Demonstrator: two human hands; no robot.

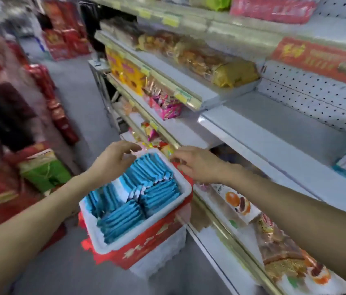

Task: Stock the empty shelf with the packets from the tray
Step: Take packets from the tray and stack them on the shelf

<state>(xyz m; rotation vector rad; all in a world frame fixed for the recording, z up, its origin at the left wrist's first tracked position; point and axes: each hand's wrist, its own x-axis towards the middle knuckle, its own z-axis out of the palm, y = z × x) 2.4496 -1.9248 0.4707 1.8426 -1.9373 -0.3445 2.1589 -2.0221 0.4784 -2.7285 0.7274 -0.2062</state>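
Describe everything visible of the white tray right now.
The white tray looks plastic, rectangular with a rounded rim. It sits on a red, gold-patterned cover, packed with blue packets standing on edge in rows. The left hand is at its far corner and the right hand at its far right rim; contact is too blurred to tell.

White tray [104, 249] is crammed with shiny blue packets [121, 220] stood on edge in rows. The bare white shelf [274, 135] is up and right of the tray.
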